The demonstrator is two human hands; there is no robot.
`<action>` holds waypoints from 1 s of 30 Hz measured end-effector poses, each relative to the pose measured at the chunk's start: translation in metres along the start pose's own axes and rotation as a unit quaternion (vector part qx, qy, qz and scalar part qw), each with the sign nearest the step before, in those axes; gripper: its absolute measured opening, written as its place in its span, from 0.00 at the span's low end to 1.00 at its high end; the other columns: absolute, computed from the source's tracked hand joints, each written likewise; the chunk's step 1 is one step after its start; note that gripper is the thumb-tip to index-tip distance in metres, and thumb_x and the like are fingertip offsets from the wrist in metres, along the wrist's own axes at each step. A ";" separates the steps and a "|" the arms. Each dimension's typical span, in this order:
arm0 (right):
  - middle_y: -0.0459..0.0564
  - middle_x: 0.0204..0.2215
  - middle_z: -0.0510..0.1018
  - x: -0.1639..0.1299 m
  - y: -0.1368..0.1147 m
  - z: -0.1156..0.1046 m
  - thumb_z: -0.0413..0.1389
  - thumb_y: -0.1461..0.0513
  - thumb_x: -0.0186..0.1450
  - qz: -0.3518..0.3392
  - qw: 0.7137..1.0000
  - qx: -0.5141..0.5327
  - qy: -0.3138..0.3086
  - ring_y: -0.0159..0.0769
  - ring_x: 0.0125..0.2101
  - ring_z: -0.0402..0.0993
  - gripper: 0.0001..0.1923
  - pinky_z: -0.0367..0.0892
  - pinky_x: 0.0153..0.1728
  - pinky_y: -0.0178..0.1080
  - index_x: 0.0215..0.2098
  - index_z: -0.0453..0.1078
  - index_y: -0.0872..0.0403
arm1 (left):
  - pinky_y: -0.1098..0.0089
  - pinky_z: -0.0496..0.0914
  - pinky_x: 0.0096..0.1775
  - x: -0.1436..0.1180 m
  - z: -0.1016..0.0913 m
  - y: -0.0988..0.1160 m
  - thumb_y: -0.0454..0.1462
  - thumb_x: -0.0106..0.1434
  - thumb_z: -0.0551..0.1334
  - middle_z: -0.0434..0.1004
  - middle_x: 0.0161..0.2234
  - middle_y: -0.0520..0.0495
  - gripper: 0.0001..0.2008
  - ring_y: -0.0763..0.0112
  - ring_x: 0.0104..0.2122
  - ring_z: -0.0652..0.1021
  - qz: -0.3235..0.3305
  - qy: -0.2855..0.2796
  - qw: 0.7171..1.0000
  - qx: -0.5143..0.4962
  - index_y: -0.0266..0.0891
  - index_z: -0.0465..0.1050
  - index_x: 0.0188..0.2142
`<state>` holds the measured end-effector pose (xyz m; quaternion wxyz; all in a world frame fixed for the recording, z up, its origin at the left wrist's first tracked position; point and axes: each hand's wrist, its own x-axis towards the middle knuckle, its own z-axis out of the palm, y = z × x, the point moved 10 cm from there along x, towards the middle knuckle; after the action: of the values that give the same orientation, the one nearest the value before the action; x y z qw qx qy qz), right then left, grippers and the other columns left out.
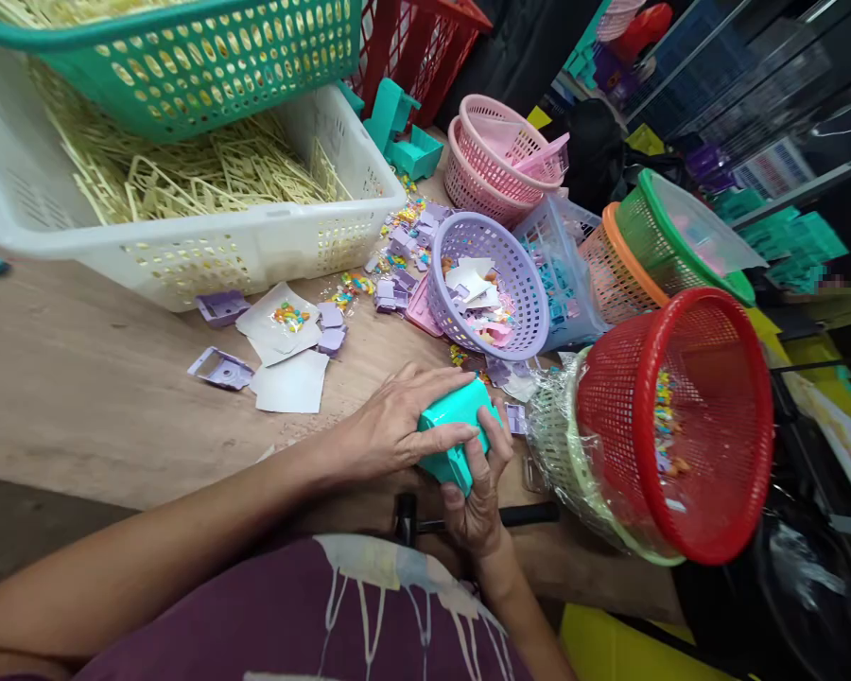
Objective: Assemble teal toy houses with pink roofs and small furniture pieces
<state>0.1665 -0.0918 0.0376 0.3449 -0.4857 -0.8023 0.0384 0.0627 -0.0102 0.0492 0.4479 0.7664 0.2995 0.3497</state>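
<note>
Between my two hands, close to the table's front edge, is a turquoise plastic box-shaped piece (454, 407). My left hand (390, 426) lies over its left side, thumb across the front and fingers along the top. From the right and below, my right hand (478, 473) grips it with bent fingers. A black-handled hammer (525, 515) lies just below my hands, partly hidden behind my right wrist. To the left are white paper squares (292, 383), one carrying small colourful beads (290, 317). Lilac plastic pieces (221, 369) lie around the paper.
A white basket (255, 246) of pale plastic strips stands at the back left under a green basket (205, 71). A lilac basket (443, 246) of mixed parts is beyond my hands. On the right, a red basket (616, 407) sits tilted in a plastic-wrapped pale basket (557, 426). Pink baskets (460, 180) stand behind.
</note>
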 end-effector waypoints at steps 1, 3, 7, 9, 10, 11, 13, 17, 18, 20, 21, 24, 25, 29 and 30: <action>0.54 0.68 0.47 0.001 0.000 0.000 0.39 0.53 0.73 0.001 1.000 -0.003 -0.002 0.61 0.67 0.42 0.29 0.51 0.57 0.75 0.71 0.40 0.37 | 0.52 0.61 0.61 0.001 0.000 -0.002 0.49 0.68 0.58 0.68 0.61 0.44 0.28 0.56 0.59 0.66 -0.004 0.003 1.000 -0.001 0.44 0.61 0.64; 0.53 0.68 0.46 0.002 0.000 0.001 0.38 0.52 0.73 0.001 1.000 -0.012 -0.010 0.60 0.68 0.41 0.29 0.50 0.58 0.74 0.71 0.38 0.37 | 0.52 0.61 0.60 0.002 0.001 -0.005 0.50 0.67 0.58 0.69 0.61 0.43 0.29 0.56 0.59 0.66 -0.011 0.010 1.000 -0.009 0.42 0.63 0.63; 0.52 0.68 0.45 0.005 -0.001 0.001 0.38 0.52 0.73 -0.004 1.000 -0.003 -0.024 0.60 0.68 0.40 0.29 0.49 0.59 0.74 0.71 0.39 0.37 | 0.52 0.60 0.60 0.002 0.002 -0.010 0.53 0.68 0.55 0.70 0.60 0.41 0.29 0.56 0.58 0.67 -0.033 0.022 0.999 -0.035 0.39 0.65 0.62; 0.52 0.69 0.45 0.006 -0.001 0.002 0.40 0.52 0.73 -0.004 0.999 0.002 -0.037 0.60 0.68 0.40 0.29 0.48 0.59 0.74 0.71 0.41 0.37 | 0.52 0.61 0.60 0.002 0.001 -0.011 0.52 0.68 0.54 0.71 0.59 0.42 0.29 0.55 0.57 0.68 -0.043 0.032 0.997 -0.049 0.39 0.67 0.61; 0.52 0.69 0.45 0.006 -0.001 0.003 0.41 0.52 0.73 0.000 0.999 0.003 -0.044 0.60 0.68 0.40 0.29 0.48 0.59 0.74 0.71 0.41 0.37 | 0.53 0.61 0.60 0.001 -0.001 -0.012 0.52 0.67 0.55 0.72 0.58 0.42 0.28 0.55 0.56 0.69 -0.049 0.040 0.996 -0.055 0.39 0.67 0.60; 0.52 0.69 0.44 0.007 -0.001 0.004 0.41 0.53 0.73 0.005 0.999 0.002 -0.052 0.59 0.68 0.41 0.29 0.48 0.59 0.73 0.71 0.41 0.38 | 0.54 0.62 0.59 0.001 -0.002 -0.014 0.52 0.67 0.55 0.73 0.57 0.43 0.28 0.55 0.56 0.70 -0.057 0.049 0.995 -0.061 0.39 0.67 0.60; 0.53 0.70 0.43 0.009 -0.002 0.005 0.43 0.54 0.73 0.017 0.998 -0.002 -0.061 0.59 0.68 0.41 0.30 0.49 0.59 0.73 0.71 0.41 0.38 | 0.55 0.64 0.58 0.000 -0.005 -0.016 0.52 0.68 0.54 0.74 0.56 0.45 0.27 0.55 0.55 0.70 -0.069 0.068 0.993 -0.066 0.41 0.68 0.59; 0.53 0.70 0.43 0.015 -0.006 0.006 0.46 0.56 0.72 0.024 0.997 -0.020 -0.073 0.58 0.68 0.41 0.32 0.47 0.60 0.72 0.71 0.41 0.39 | 0.56 0.63 0.58 0.000 -0.006 -0.019 0.52 0.69 0.53 0.74 0.55 0.45 0.26 0.56 0.55 0.71 -0.069 0.088 0.991 -0.073 0.42 0.71 0.58; 0.53 0.70 0.43 0.016 -0.006 0.007 0.47 0.57 0.72 0.024 0.996 -0.022 -0.077 0.58 0.68 0.41 0.32 0.46 0.61 0.72 0.71 0.41 0.39 | 0.56 0.63 0.58 0.000 -0.007 -0.019 0.53 0.69 0.53 0.75 0.55 0.44 0.26 0.56 0.55 0.71 -0.067 0.092 0.991 -0.077 0.42 0.71 0.57; 0.53 0.70 0.43 0.016 -0.006 0.009 0.47 0.57 0.72 0.025 0.996 -0.018 -0.082 0.57 0.68 0.42 0.32 0.45 0.61 0.71 0.71 0.42 0.38 | 0.56 0.63 0.58 -0.001 -0.008 -0.020 0.54 0.68 0.53 0.75 0.55 0.44 0.27 0.56 0.54 0.71 -0.067 0.100 0.989 -0.083 0.41 0.72 0.57; 0.53 0.70 0.44 0.016 -0.006 0.009 0.47 0.57 0.72 0.023 0.997 -0.013 -0.077 0.56 0.68 0.42 0.32 0.46 0.61 0.71 0.70 0.42 0.38 | 0.56 0.63 0.58 -0.002 -0.008 -0.021 0.55 0.68 0.53 0.75 0.55 0.43 0.28 0.56 0.54 0.71 -0.068 0.099 0.989 -0.085 0.41 0.72 0.57; 0.56 0.68 0.44 0.013 -0.005 0.001 0.50 0.53 0.70 0.031 0.999 0.016 -0.016 0.57 0.67 0.45 0.36 0.51 0.60 0.70 0.71 0.39 0.41 | 0.57 0.63 0.58 -0.002 -0.004 -0.023 0.56 0.68 0.52 0.73 0.56 0.41 0.30 0.56 0.55 0.71 -0.066 0.058 0.991 -0.102 0.39 0.69 0.59; 0.59 0.67 0.45 0.012 -0.002 -0.003 0.53 0.50 0.68 0.051 0.998 0.026 0.010 0.58 0.66 0.46 0.40 0.52 0.59 0.70 0.71 0.37 0.44 | 0.57 0.62 0.59 -0.001 -0.001 -0.022 0.57 0.67 0.52 0.72 0.58 0.41 0.31 0.57 0.56 0.71 -0.057 0.030 0.992 -0.108 0.39 0.68 0.60; 0.64 0.65 0.48 0.004 0.013 -0.002 0.53 0.46 0.66 0.162 0.985 0.047 0.025 0.57 0.65 0.48 0.43 0.52 0.61 0.67 0.71 0.40 0.53 | 0.54 0.58 0.62 -0.001 0.005 -0.020 0.57 0.65 0.56 0.66 0.62 0.42 0.35 0.56 0.61 0.66 -0.009 -0.053 0.995 -0.080 0.43 0.60 0.65; 0.63 0.66 0.47 0.003 0.014 0.001 0.51 0.47 0.68 0.168 0.984 0.054 0.012 0.56 0.66 0.48 0.39 0.52 0.61 0.66 0.71 0.42 0.51 | 0.54 0.57 0.62 -0.001 0.006 -0.021 0.57 0.65 0.56 0.64 0.63 0.42 0.35 0.55 0.61 0.65 -0.008 -0.060 0.995 -0.082 0.44 0.57 0.66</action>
<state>0.1755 -0.0822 0.0329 0.3693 -0.5946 -0.7016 0.1335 0.0638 -0.0051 0.0276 0.5297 0.7442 0.2485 0.3224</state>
